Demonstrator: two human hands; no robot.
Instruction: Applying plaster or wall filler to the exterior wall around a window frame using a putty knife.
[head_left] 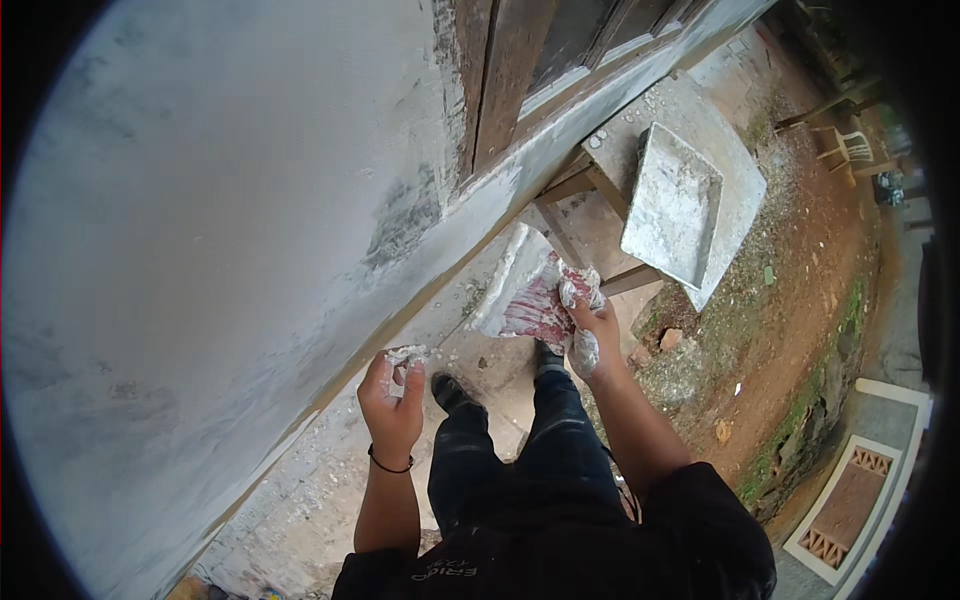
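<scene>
Holding, left hand point(392, 400): pinches a white putty lump point(404, 355), just beside the grey wall point(200, 250).
Right hand point(590, 335): closed on a red, plaster-smeared trowel board point(525, 295) (over the feet).
Around: grey mixing tray point(672, 205) on a wooden stand point(585, 185), well apart from the plastic chair point(850, 150).

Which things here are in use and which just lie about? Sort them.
In use:
left hand pinching a lump of white filler
right hand gripping a putty-smeared red board
grey wall
mixing tray

Lying about:
white plastic chair
brick piece
wooden door
</scene>
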